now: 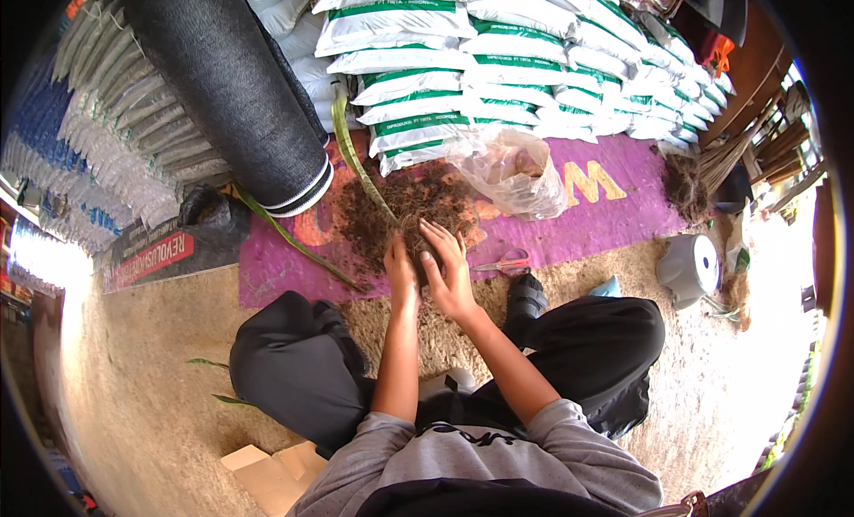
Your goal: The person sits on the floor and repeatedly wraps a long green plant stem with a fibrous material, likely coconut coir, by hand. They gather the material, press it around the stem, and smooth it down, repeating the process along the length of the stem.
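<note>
Between my two hands is a dark, fibrous root ball (420,250), with a long green and yellow sansevieria leaf (358,163) rising from it. My left hand (401,270) grips the leaf's base and the root ball's left side. Fingers spread, my right hand (448,270) presses on the ball's right side. Loose brown fibre and soil (367,213) lie around and behind them on a purple printed banner (600,183). Another long leaf (293,240) lies at the left. Scissors with red handles (510,261) rest right of my hands. A clear plastic bag (517,177) stands behind them.
Stacked white and green sacks (417,83) line the back. A large black roll of netting (233,97) leans at the left, beside a black plastic bag (210,213). At the right are a grey plastic stool (687,270) and a stick broom (734,147). Cardboard (277,477) lies near my left knee.
</note>
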Tool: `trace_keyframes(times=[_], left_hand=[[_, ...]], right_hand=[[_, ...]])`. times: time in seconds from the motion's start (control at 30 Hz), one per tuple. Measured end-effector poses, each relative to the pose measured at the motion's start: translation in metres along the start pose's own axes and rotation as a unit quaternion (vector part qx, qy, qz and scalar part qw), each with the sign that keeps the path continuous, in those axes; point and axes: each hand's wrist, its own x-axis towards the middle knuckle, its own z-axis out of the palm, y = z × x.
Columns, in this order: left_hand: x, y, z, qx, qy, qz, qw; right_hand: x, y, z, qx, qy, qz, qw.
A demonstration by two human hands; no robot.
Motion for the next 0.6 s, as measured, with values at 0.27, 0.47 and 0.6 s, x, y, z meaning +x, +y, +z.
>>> trace_keyframes(times=[0.27, 0.47, 0.6], left_hand=[[0.005, -0.005, -0.011, 0.101, -0.074, -0.023, 0.992], [0.001, -0.012, -0.004, 0.089, -0.052, -0.029, 0.994], [0.002, -0.009, -0.005, -0.013, -0.074, -0.1, 0.992]], right_hand=[[0.053, 0.037, -0.013, 0.408, -0.096, 0.31, 0.853], [0.073, 0.048, -0.02, 0.466, -0.16, 0.281, 0.824], [0.065, 0.031, -0.021, 0.49, -0.1, 0.267, 0.823]])
